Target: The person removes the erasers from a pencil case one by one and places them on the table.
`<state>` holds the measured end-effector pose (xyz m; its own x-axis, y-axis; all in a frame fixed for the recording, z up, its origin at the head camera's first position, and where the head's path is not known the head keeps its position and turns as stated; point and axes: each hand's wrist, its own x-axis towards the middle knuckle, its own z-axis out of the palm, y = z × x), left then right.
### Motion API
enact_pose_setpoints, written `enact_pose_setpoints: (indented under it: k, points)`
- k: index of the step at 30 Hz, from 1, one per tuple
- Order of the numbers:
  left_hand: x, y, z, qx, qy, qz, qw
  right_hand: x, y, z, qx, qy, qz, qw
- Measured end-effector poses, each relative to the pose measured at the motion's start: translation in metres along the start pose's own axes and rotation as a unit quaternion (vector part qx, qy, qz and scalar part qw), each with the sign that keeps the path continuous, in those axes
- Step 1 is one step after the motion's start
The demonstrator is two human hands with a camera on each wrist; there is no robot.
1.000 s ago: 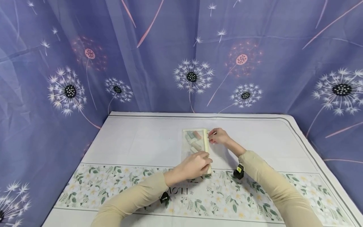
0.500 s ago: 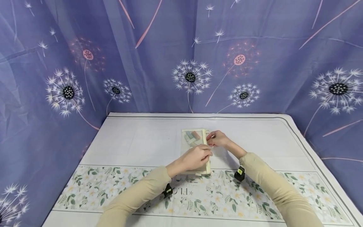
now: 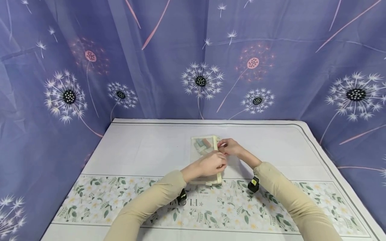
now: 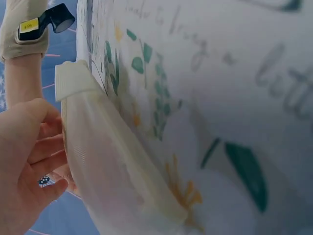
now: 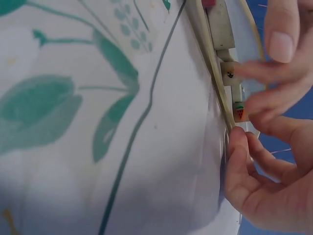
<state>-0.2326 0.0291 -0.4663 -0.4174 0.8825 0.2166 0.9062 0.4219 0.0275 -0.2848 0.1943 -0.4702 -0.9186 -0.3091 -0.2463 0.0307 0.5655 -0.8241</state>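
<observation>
A cream-edged mesh pouch (image 3: 193,150) lies on the table with its edged mouth to the right. Small blocks (image 3: 202,144) show through its mesh. In the right wrist view, blocks with tiny printed pictures (image 5: 239,111) are visible along the gaping mouth. My right hand (image 3: 230,147) pinches the mouth's edge near the far end. My left hand (image 3: 212,163) reaches across the pouch to the same edge, just nearer to me. In the right wrist view, its blurred fingers (image 5: 254,72) are over the blocks, thumb apart; whether they touch them is unclear.
A white tablecloth (image 3: 144,147) with a printed flower band (image 3: 120,197) covers the table. Purple dandelion-print curtains (image 3: 163,80) hang behind and at the sides. A small ring (image 3: 218,138) sits at the pouch's far corner. Black wrist cameras (image 3: 254,184) are worn under both sleeves.
My left hand has moved away from me along the pouch's edge, closer to the right hand. The right hand keeps nearly its place. More of the pouch's near end now shows.
</observation>
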Motion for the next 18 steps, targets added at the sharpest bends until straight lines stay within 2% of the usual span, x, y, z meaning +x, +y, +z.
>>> enact_pose_setpoints:
  k: [6, 12, 18]
  points:
    - [-0.006, 0.002, -0.007, 0.051, -0.037, -0.029, 0.9976, -0.001, 0.001, -0.002, -0.015, -0.035, -0.046, 0.998]
    - [-0.009, 0.0, -0.012, 0.074, -0.018, -0.03, 0.9967, -0.003, 0.001, -0.003, -0.037, -0.037, -0.087, 0.995]
    - [-0.012, -0.003, -0.014, 0.071, 0.016, -0.013, 0.9973, -0.008, 0.001, 0.0, -0.076, -0.059, -0.091, 0.991]
